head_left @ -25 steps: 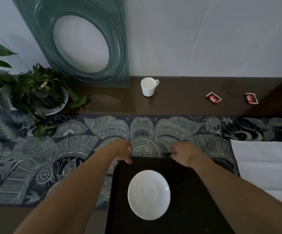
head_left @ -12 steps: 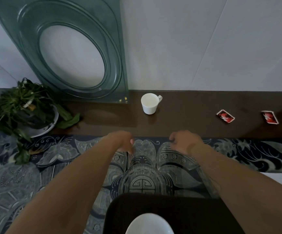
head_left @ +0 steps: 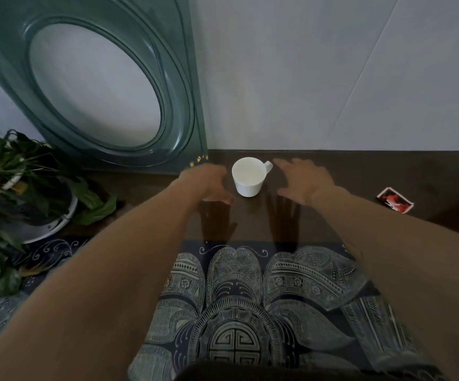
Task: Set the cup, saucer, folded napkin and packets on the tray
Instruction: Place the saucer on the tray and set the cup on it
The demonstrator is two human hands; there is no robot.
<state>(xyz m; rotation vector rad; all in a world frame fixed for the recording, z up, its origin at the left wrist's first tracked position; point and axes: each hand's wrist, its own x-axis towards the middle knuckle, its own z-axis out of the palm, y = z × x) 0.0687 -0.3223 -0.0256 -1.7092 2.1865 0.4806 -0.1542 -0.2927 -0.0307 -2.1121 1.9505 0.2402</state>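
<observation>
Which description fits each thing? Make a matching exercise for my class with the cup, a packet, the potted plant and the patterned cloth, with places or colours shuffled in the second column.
Things:
1. cup
2. packet
3. potted plant
4. patterned cloth

Descriptions:
A. dark blue with pale line designs
B. white, between the two open hands
C. green leaves, at the far left
D. red and white, on the bare wood at the right

Pairs: 1-B, 2-D, 3-C, 4-A
</observation>
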